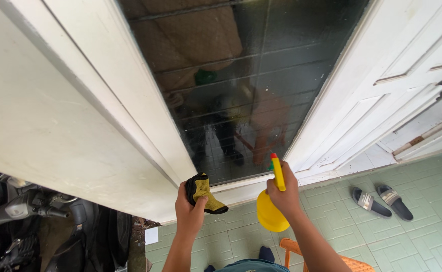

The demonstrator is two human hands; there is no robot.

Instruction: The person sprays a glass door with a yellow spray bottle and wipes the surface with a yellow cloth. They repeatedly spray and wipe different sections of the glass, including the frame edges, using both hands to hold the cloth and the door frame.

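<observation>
Head view: left hand [189,209] fisted around a bunched yellow-and-black cloth [203,192], held just below the bottom edge of the dark glass door pane [241,85]. Right hand [283,194] wrapped tight on a yellow spray bottle [269,211], red-tipped nozzle up, near the pane's lower right corner. White door frame [145,131] flanks the glass. Green tiled floor [422,236] open to the right, grey slippers [382,201] well apart; motorbike [24,216] crowds the left.

Soft, even daylight, no hard shadows. The dark glass pane [241,85] carries dim, smeary reflections and faint wet streaks, no harsh glare. Left of the pane, the motorbike [24,216] sits in deep shade. Wide-angle bending curves the white door frame [130,100] at edges. Focus mostly sharp.
</observation>
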